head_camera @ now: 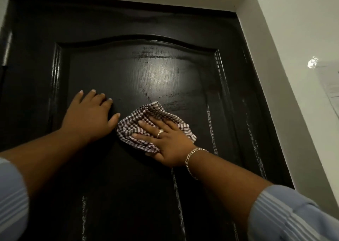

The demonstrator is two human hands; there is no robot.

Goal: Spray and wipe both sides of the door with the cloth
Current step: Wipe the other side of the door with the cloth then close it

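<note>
While the tall black glossy wooden door (128, 66) stands shut in its frame with its long axis vertical, the crumpled brown-and-white checked cloth (146, 119) lies flat on the raised centre panel, directly ahead of both arms. The right hand (165, 141) presses it there with straight, spread fingers. The left hand (89, 116) rests bare and flat just beside it, holding nothing; unwiped panel appears to extend above and below.

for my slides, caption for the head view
Right hand presses checked cloth on black door; left hand braces.

A white wall (300, 29) bears a taped paper sheet (330, 92).
</note>
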